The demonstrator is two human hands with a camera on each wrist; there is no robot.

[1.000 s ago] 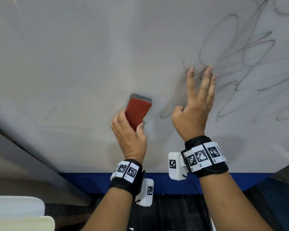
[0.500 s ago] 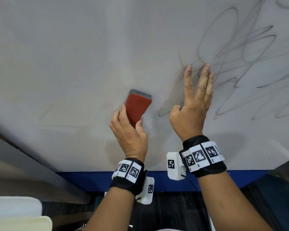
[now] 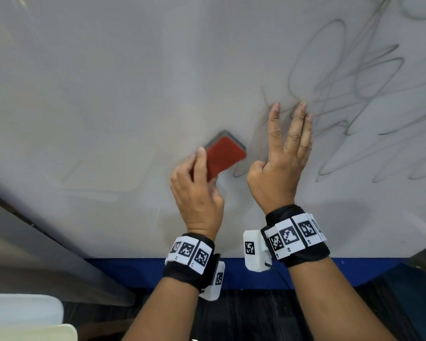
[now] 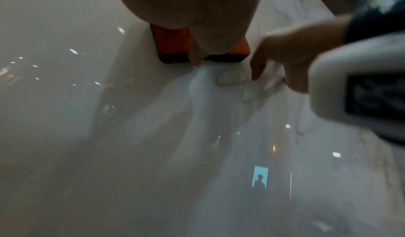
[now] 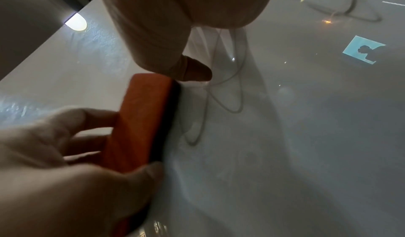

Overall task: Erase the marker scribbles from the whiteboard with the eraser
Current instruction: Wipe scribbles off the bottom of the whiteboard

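The whiteboard (image 3: 108, 82) fills the head view, with grey marker scribbles (image 3: 354, 89) looping over its right half. My left hand (image 3: 197, 190) grips a red eraser (image 3: 223, 156) with a dark felt base, pressed flat on the board just left of the scribbles' lowest loop. In the right wrist view the eraser (image 5: 142, 119) sits between the left fingers and thumb, its felt edge next to the scribble lines (image 5: 228, 91). My right hand (image 3: 280, 166) lies flat on the board with straight fingers, right beside the eraser. The left wrist view shows the eraser (image 4: 173, 45) under my palm.
A blue band (image 3: 133, 271) runs along the board's near edge, with dark floor below. A grey frame edge (image 3: 47, 254) slants along the left side. A white and cream object (image 3: 22, 318) lies at the bottom left. Faint wiped smears (image 3: 96, 178) mark the board's left half.
The eraser has turned clockwise in my left hand and slid right toward the scribbles' lowest loop. My right hand stays flat in about the same place.
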